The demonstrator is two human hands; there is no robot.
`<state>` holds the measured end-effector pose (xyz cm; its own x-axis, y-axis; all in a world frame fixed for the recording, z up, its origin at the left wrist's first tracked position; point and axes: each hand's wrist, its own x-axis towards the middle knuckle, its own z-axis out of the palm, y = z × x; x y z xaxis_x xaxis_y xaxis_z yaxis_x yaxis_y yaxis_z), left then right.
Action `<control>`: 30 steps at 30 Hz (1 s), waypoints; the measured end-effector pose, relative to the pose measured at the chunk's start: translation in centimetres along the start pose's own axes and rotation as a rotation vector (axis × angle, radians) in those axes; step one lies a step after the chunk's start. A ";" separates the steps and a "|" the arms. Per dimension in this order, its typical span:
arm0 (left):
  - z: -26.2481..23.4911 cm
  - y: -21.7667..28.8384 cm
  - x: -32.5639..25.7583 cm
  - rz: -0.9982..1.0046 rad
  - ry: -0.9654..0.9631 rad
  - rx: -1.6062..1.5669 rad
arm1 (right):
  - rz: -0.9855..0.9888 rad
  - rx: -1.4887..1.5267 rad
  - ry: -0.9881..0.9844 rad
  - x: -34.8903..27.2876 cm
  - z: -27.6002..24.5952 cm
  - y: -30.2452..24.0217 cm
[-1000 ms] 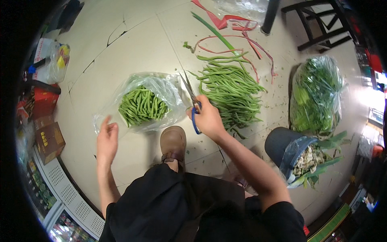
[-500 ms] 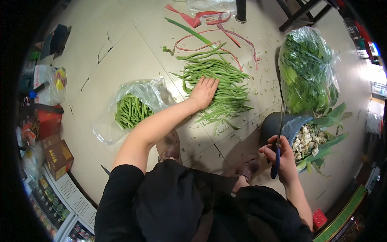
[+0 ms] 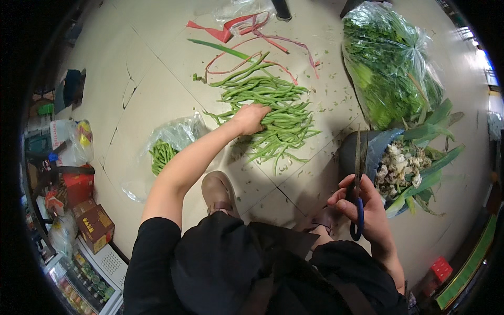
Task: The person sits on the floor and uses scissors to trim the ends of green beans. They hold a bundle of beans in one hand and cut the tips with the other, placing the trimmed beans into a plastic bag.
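Observation:
Long green beans [image 3: 278, 123] lie in a loose pile on the tiled floor in front of me. My left hand [image 3: 252, 118] is at the pile's left side, its fingers curled in among the beans and closed on some; the fingertips are hidden. On the right, my right hand [image 3: 368, 209] grips scissors [image 3: 359, 207] by their blue handles, the dark blades pointing away from me. A clear plastic bag [image 3: 181, 129] with more green beans [image 3: 163, 156] stands left of the pile, partly behind my left forearm.
At the right, a dark bin [image 3: 357, 152] lined with plastic holds pale scraps and green leaves. Beyond it lies a clear bag of leafy greens [image 3: 383, 73]. Red ribbon [image 3: 226, 32] and a green stalk lie past the beans. Cartons [image 3: 96, 226] stand at the left.
My left hand has gone from lying with fingers spread on the beans to curled fingers among them. The scissors stay in my right hand. The whole view has shifted slightly.

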<state>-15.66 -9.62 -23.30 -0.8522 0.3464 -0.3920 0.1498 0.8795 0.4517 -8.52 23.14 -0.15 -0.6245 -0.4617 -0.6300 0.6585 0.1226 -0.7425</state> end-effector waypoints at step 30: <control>-28.4 17.9 -21.1 0.087 0.290 -1.735 | -0.636 -0.057 0.265 -15.3 5.2 -8.6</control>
<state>-9.26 -10.43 15.85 -0.9539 0.1359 -0.2676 -0.2980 -0.5344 0.7910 -2.49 24.55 17.08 -0.9684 -0.2301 -0.0965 0.1111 -0.0513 -0.9925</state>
